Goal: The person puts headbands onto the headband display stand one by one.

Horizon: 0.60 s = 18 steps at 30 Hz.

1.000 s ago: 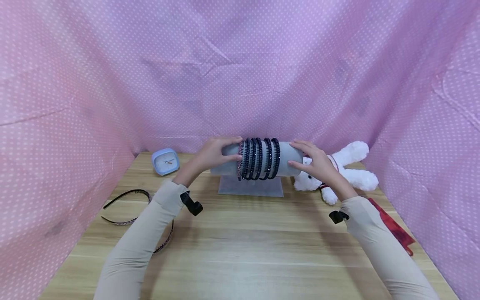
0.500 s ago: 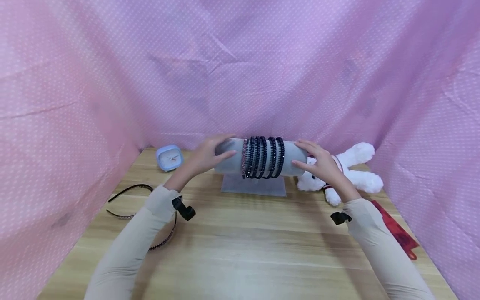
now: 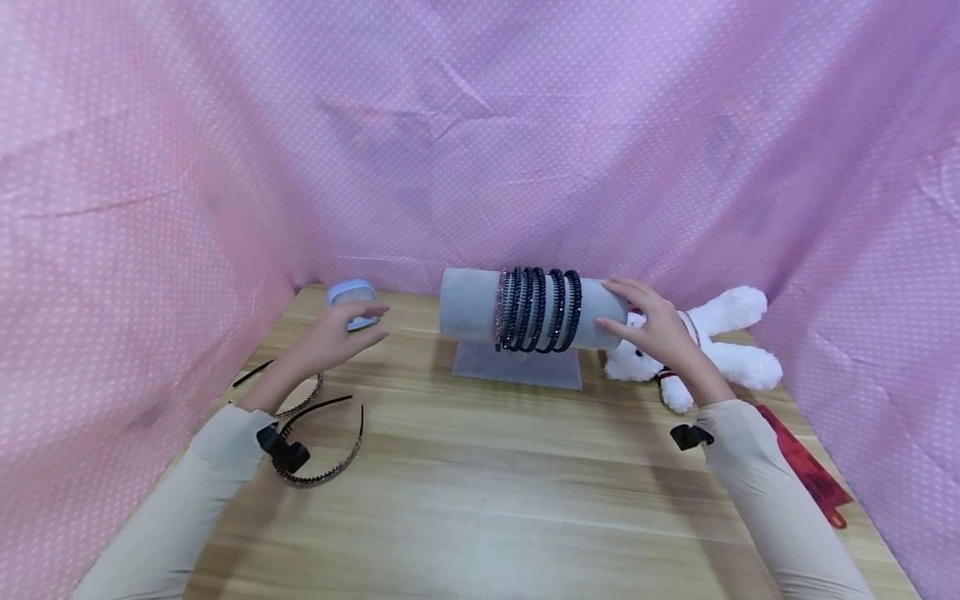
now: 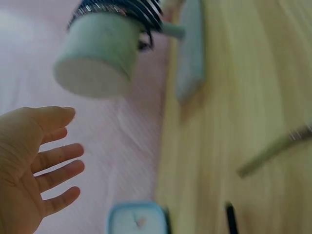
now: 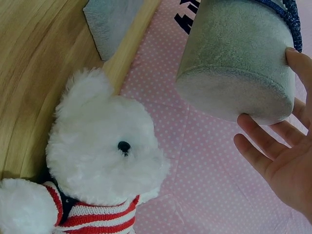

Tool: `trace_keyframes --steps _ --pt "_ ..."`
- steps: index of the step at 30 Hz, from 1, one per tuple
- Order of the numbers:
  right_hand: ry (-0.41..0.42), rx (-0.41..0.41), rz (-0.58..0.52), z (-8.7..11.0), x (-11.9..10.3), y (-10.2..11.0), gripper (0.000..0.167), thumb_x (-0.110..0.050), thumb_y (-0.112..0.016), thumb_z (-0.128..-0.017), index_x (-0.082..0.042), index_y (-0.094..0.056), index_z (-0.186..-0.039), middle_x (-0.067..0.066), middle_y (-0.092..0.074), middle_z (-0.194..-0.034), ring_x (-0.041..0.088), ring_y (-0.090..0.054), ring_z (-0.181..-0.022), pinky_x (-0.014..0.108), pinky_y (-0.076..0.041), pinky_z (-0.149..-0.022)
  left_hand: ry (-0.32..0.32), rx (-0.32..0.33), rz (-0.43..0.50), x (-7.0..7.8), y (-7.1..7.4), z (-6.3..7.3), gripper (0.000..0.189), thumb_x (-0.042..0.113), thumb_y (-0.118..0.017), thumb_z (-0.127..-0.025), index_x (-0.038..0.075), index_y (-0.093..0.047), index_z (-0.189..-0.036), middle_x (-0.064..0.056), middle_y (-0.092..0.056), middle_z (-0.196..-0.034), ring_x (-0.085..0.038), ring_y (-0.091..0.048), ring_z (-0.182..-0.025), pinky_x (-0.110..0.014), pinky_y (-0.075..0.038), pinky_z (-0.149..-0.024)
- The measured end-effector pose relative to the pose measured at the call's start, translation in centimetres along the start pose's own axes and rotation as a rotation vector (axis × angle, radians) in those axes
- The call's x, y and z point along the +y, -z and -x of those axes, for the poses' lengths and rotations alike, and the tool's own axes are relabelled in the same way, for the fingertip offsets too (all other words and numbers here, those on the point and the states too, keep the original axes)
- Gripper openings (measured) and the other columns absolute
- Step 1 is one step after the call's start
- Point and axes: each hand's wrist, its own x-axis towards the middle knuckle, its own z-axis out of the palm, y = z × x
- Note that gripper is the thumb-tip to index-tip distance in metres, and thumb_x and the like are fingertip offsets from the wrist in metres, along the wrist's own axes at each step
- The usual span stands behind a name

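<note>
A grey padded headband display stand [image 3: 474, 305] stands on the table, its roll lying horizontally. Several dark beaded headbands [image 3: 557, 312] and one pink glittery headband [image 3: 500, 310] sit around the roll. My right hand [image 3: 656, 327] grips the roll's right end, thumb in front and fingers over the top; in the right wrist view its fingertips rest at the end's edge. My left hand [image 3: 330, 337] is in the air left of the stand, fingers loosely extended with nothing between them. It overlaps the blue clock [image 3: 352, 292]. Below its wrist lie two loose headbands [image 3: 330, 477], partly hidden by the arm.
A white plush toy [image 3: 731, 337] with a red-striped top lies right of the stand, under the right forearm. A flat red item [image 3: 806, 462] lies near the table's right edge. Pink dotted cloth [image 3: 480, 150] encloses the table [image 3: 480, 500] at the back and sides.
My left hand has let go of the roll's left end and moved left and towards me, to the clock. My right hand keeps its hold. The view has shifted slightly.
</note>
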Motion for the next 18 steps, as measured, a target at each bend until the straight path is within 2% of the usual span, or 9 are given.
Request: trace_keyframes --steps 3,7,9,11,14,16,18 --pt "0.006 0.004 -0.001 0.0 0.0 0.0 0.063 -0.026 -0.078 -0.092 -0.017 -0.053 -0.149 0.013 -0.044 -0.159 0.038 -0.058 -0.128 0.055 -0.05 -0.104 0.057 -0.081 -0.064 -1.1 0.2 1.1 0.043 0.018 -0.073 -0.095 0.0 -0.063 -0.134 -0.021 -0.069 -0.128 -0.041 -0.064 -0.12 -0.06 -0.049 -0.104" --pt "-0.007 0.004 -0.006 0.1 0.2 0.0 0.064 -0.026 -0.079 -0.091 -0.018 -0.053 -0.149 0.014 -0.043 -0.159 0.037 -0.057 -0.129 0.055 -0.05 -0.104 0.077 -0.214 -0.147 -2.3 -0.3 2.1 0.041 0.021 -0.076 -0.092 0.004 -0.068 -0.128 -0.017 -0.074 -0.115 -0.037 -0.068 -0.11 -0.056 -0.054 -0.095" --pt "-0.005 0.003 -0.008 0.1 0.2 -0.1 0.064 -0.025 -0.078 -0.091 -0.017 -0.053 -0.149 0.015 -0.043 -0.159 0.038 -0.057 -0.13 0.055 -0.05 -0.104 0.075 -0.292 -0.139 -2.8 -0.8 2.6 0.039 0.021 -0.077 -0.091 0.004 -0.069 -0.125 -0.014 -0.074 -0.113 -0.035 -0.067 -0.108 -0.054 -0.054 -0.093" --pt "0.004 0.003 -0.008 0.1 0.2 -0.1 0.063 -0.025 -0.078 -0.092 -0.016 -0.053 -0.149 0.016 -0.043 -0.159 0.039 -0.056 -0.13 0.057 -0.05 -0.104 0.058 -0.372 -0.113 -3.0 -1.2 3.0 0.035 0.017 -0.076 -0.091 0.004 -0.071 -0.123 -0.012 -0.074 -0.113 -0.033 -0.067 -0.108 -0.054 -0.055 -0.093" --pt "0.015 0.007 -0.006 0.0 0.3 -0.2 0.062 -0.024 -0.077 -0.093 -0.015 -0.053 -0.149 0.017 -0.043 -0.159 0.04 -0.056 -0.13 0.058 -0.049 -0.103 -0.009 -0.479 -0.081 -3.0 -1.5 3.4 0.022 0.006 -0.072 -0.092 0.005 -0.075 -0.114 -0.009 -0.076 -0.11 -0.03 -0.068 -0.106 -0.053 -0.056 -0.093" --pt "0.02 0.011 -0.001 0.0 0.3 -0.1 0.062 -0.023 -0.077 -0.093 -0.015 -0.053 -0.149 0.017 -0.043 -0.159 0.04 -0.056 -0.13 0.057 -0.05 -0.103 -0.056 -0.528 -0.073 -2.8 -1.7 3.6 0.021 -0.002 -0.068 -0.089 0.007 -0.078 -0.105 -0.005 -0.077 -0.105 -0.026 -0.07 -0.101 -0.05 -0.058 -0.091" --pt "0.02 0.013 0.0 -0.1 0.3 -0.1 0.062 -0.023 -0.077 -0.092 -0.015 -0.053 -0.149 0.016 -0.043 -0.159 0.039 -0.056 -0.13 0.057 -0.05 -0.103 -0.088 -0.56 -0.082 -2.6 -1.9 3.8 0.027 -0.009 -0.066 -0.083 0.01 -0.08 -0.097 -0.001 -0.078 -0.099 -0.021 -0.07 -0.096 -0.046 -0.059 -0.087"
